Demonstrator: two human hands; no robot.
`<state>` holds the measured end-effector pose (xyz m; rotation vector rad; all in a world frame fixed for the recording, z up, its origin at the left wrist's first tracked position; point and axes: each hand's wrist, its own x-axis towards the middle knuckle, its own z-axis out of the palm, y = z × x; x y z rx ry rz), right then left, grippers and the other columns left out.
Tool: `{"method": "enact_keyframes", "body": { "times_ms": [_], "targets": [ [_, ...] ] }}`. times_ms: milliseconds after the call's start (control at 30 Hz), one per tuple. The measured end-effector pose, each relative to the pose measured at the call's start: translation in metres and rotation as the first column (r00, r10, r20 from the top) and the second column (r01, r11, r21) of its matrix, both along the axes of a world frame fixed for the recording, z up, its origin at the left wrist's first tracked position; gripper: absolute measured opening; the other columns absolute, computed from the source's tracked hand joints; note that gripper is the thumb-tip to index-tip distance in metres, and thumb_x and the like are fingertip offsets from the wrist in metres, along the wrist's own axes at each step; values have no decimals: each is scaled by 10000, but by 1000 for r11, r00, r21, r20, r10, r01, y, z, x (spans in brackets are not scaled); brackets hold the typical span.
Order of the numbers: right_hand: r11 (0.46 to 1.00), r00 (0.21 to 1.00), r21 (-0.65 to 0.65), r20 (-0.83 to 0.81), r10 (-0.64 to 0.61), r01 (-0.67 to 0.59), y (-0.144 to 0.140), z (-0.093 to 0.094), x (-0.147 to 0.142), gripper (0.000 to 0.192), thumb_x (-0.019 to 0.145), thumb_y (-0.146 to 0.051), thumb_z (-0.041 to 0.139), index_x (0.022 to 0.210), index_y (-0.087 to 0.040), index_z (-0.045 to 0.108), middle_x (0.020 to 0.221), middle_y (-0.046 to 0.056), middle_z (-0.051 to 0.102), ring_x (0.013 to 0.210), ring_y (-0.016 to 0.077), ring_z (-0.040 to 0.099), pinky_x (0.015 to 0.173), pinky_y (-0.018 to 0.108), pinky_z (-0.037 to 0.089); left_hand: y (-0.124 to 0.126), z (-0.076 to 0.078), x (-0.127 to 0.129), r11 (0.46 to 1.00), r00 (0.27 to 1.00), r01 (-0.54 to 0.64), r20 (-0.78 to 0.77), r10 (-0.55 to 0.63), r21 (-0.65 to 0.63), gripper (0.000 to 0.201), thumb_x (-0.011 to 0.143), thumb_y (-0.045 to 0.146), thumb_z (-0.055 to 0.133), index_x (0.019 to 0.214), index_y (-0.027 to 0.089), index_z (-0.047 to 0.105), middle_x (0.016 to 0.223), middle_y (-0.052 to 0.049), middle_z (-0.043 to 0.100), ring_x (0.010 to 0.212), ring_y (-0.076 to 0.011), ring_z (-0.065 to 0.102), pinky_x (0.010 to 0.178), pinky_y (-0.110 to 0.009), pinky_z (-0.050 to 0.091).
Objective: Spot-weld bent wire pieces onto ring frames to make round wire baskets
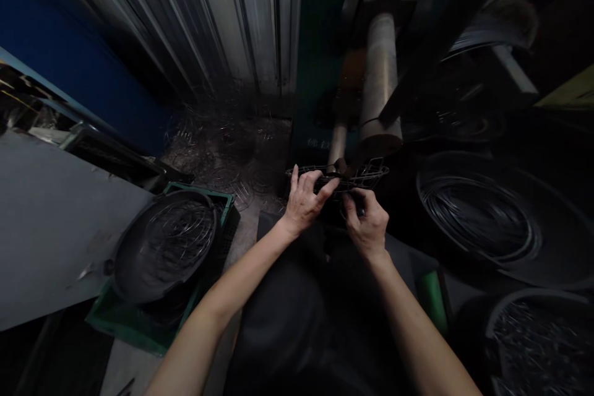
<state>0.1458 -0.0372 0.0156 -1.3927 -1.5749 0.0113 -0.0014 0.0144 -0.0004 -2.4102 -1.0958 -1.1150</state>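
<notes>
A round wire frame point(371, 172), made of thin rings and spokes, is held flat in front of me at the centre of the view. My left hand point(304, 198) grips its near left rim with fingers curled over the wire. At the frame's near right side, my right hand point(366, 219) pinches the wire from below. Behind the frame stands a machine with a thick metal cylinder point(380, 80) and a thinner rod point(338, 142). The frames are dim and blurred, so fine wire detail is hard to tell.
A dark basin point(162, 247) holding wire frames sits on a green crate point(139, 328) at lower left. Finished wire frames point(218, 148) are piled on the floor by a corrugated metal wall point(223, 18). Coiled wire point(482, 216) lies at right, and a tub of small wire pieces point(542, 340) at lower right.
</notes>
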Motion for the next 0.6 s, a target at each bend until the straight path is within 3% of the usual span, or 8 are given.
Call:
{"method": "enact_keyframes", "body": {
  "times_ms": [133,300,433,600],
  "targets": [
    [1000,1000,-20,-12,5,-5,0,1,0,185,916,-344,479,918,-176,554,805,39,638,709,139,613,654,249,490,0,0,1,999,1000,-5,17,4,46,354,880,153,477,1223,242,479,1138,-95,479,1042,-199,522,1043,-587,358],
    [994,999,-100,2,52,-51,-1,1,1,218,919,-365,451,917,-176,561,837,55,632,759,154,607,695,277,493,1,-3,0,1000,1000,-5,7,5,-10,370,883,161,476,1233,281,488,1169,-79,485,1067,-199,525,1066,-589,328],
    [992,996,-94,6,90,-89,-2,-1,2,209,921,-348,458,935,-173,572,849,58,638,766,151,611,710,277,496,2,-3,-1,999,1000,8,9,-8,-42,387,877,149,482,1241,280,485,1164,-75,499,1082,-196,525,1078,-591,308],
    [995,996,-59,-44,75,-78,-1,-8,3,218,909,-353,489,903,-170,606,819,52,655,724,147,618,687,274,506,2,-1,-1,999,1000,-9,2,9,41,372,867,153,502,1225,255,496,1141,-86,503,1056,-204,535,1048,-582,355]
  ]
}}
